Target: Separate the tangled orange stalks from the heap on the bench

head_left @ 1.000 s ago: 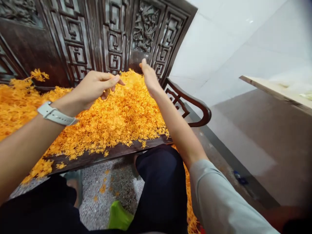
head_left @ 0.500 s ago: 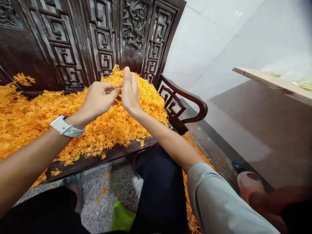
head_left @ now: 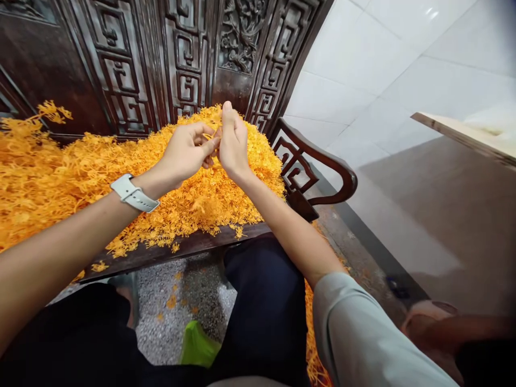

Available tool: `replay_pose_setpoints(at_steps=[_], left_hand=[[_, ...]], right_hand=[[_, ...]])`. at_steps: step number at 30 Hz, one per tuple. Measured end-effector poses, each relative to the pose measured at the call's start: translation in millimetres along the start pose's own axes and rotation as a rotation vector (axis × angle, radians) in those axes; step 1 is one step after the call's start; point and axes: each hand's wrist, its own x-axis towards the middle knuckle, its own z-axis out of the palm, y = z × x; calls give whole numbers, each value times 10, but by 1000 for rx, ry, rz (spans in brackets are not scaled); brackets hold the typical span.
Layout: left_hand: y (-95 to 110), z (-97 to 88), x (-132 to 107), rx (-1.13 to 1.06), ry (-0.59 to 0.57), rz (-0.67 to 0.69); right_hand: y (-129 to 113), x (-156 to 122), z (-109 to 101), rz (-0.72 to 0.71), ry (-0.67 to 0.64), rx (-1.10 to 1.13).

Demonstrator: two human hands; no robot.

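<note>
Above a large heap of orange artificial flower pieces (head_left: 193,207), my two hands meet. My left hand (head_left: 185,153), with a pale watch band (head_left: 135,193) at its wrist, is closed in a pinch. A thin orange flower piece (head_left: 208,134) shows at its fingertips. Against those fingertips is my right hand (head_left: 234,145), seen edge-on with its thumb side up. Its fingers are partly hidden and look closed on the same piece. The heap lies on a dark carved wooden bench (head_left: 193,244).
The bench has a tall carved back (head_left: 141,59) and a curved armrest (head_left: 334,172) at right. A board (head_left: 459,137) juts in from the right. Below are loose orange pieces on the speckled floor (head_left: 161,338) and a bright green object (head_left: 197,346). Another person's foot (head_left: 427,317) is at lower right.
The view has shifted slightly, so bench and hands appear farther right, with the hands a little higher. My hands remain together at the fingertips.
</note>
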Motion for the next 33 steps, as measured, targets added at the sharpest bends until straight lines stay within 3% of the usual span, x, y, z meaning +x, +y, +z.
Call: replay_pose_setpoints(at_steps=[2, 5, 13, 22, 33], left_hand=[[-1, -14, 2, 26, -51, -27], [4, -25, 5, 16, -80, -22], [2, 55, -27, -362, 108, -70], [-21, 82, -77, -545, 133, -151], [140, -30, -19, -801, -3, -327]], right_hand=[[-105, -86, 41, -76, 92, -105], [-220, -201, 77, -125, 57, -218], [-106, -55, -22, -216, 99, -403], [-51, -67, -45, -222, 13, -475], [-344, -195, 132, 57, -70, -134]])
